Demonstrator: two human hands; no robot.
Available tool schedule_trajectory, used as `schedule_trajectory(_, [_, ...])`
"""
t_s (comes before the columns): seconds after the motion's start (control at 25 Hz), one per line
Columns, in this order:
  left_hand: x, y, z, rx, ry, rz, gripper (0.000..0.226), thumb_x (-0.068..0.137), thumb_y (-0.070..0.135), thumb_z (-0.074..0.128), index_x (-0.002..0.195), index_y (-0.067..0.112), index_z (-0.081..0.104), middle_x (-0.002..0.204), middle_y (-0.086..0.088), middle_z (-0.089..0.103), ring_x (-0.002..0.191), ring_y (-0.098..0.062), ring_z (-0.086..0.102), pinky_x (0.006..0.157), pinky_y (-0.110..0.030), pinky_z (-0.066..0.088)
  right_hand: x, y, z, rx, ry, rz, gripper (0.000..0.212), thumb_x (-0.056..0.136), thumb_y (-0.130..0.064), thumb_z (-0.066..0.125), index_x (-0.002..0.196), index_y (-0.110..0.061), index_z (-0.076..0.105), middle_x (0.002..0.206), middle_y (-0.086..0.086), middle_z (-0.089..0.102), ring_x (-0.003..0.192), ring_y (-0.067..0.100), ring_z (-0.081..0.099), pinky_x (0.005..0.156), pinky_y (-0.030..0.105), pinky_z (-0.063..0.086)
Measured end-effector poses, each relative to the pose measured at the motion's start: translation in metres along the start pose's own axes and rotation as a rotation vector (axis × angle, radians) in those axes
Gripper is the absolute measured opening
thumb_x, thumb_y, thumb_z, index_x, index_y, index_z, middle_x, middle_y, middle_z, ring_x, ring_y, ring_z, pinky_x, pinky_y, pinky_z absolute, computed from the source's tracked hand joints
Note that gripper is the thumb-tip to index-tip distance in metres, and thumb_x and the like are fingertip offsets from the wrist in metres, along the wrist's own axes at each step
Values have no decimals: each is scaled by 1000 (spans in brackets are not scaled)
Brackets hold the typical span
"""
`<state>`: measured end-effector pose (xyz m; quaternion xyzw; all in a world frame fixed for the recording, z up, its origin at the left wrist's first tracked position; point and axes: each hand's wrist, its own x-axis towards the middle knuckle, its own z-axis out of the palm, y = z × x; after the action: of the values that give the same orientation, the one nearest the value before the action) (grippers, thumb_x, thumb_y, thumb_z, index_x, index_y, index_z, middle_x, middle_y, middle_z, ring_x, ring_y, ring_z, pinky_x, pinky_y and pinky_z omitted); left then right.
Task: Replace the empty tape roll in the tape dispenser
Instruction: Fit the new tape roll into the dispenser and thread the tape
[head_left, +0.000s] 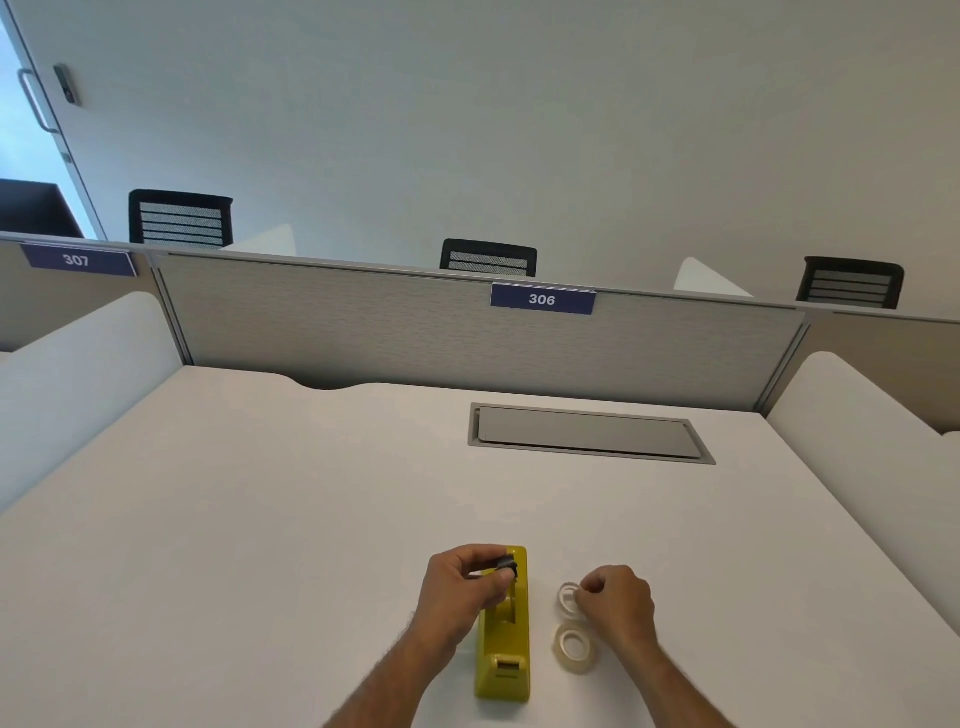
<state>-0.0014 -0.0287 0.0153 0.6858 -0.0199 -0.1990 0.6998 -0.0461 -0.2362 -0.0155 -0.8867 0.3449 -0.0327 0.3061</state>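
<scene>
A yellow tape dispenser (505, 649) lies on the white desk (260, 519), near its front edge. My left hand (462, 587) hovers over the dispenser's far end and pinches a small black spindle (506, 565) between thumb and fingers. To the right of the dispenser lie two rolls. The farther one is a thin, nearly bare ring (569, 598), and my right hand (615, 603) rests against it with curled fingers touching its rim. The nearer one is a fuller clear tape roll (573, 647), lying flat and untouched.
A grey cable hatch (589, 432) is set into the desk at the back right. A grey partition (467, 327) with a "306" label closes the far side, and white side dividers (857, 415) flank the desk. Black chair backs show beyond.
</scene>
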Motion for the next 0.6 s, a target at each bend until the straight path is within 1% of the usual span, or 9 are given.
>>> schedule_trajectory(0.2, [0,1,-1,11,-6,3,23,83,6,79,94,26,78,99,0,79,94,-20,74,70,-24,62,1,3,1,11,-10,11,13,76,-15,70,64,-15,73,63,-7,71,63,14,62,51,22,41])
schedule_trajectory(0.28, [0,1,-1,27,-4,6,22,83,7,79,96,26,77,100,1,78,94,-18,73,70,-23,61,-1,2,0,44,-9,14,10,78,-17,71,68,-15,73,67,-6,71,70,18,64,58,24,44])
schedule_trajectory(0.36, [0,1,-1,34,-1,8,22,83,9,79,97,26,77,102,2,78,95,-18,73,71,-23,62,-6,1,-3,87,-18,16,1,78,-19,72,80,-18,72,74,-8,68,81,19,65,68,26,47])
schedule_trajectory(0.4, [0,1,-1,33,0,8,22,83,9,79,96,27,76,102,1,78,95,-18,73,71,-24,62,-10,1,-4,107,-28,14,8,77,-19,73,84,-19,71,75,-9,67,83,18,65,72,28,50])
schedule_trajectory(0.44, [0,1,-1,29,0,9,23,83,9,79,95,27,76,102,1,78,95,-18,73,71,-24,62,-14,2,-4,115,-41,-9,13,75,-20,74,86,-20,68,76,-10,66,80,16,65,74,30,53])
schedule_trajectory(0.48, [0,1,-1,24,0,8,23,83,8,79,94,28,76,101,1,78,94,-18,73,71,-24,62,-21,3,-5,107,-51,-32,19,72,-24,76,87,-21,64,76,-10,65,76,13,63,72,31,55])
schedule_trajectory(0.52, [0,1,-1,18,-1,7,23,83,8,79,94,28,76,100,1,78,94,-19,74,70,-24,61,-26,5,-5,83,-64,-66,28,69,-33,78,88,-23,60,77,-9,64,72,10,61,68,28,54])
schedule_trajectory(0.6, [-1,0,-2,14,-1,5,24,83,7,79,94,28,75,100,2,78,96,-19,73,71,-25,62,-38,10,-6,19,-107,-118,49,59,-54,81,88,-27,52,78,-10,61,69,8,58,58,19,45])
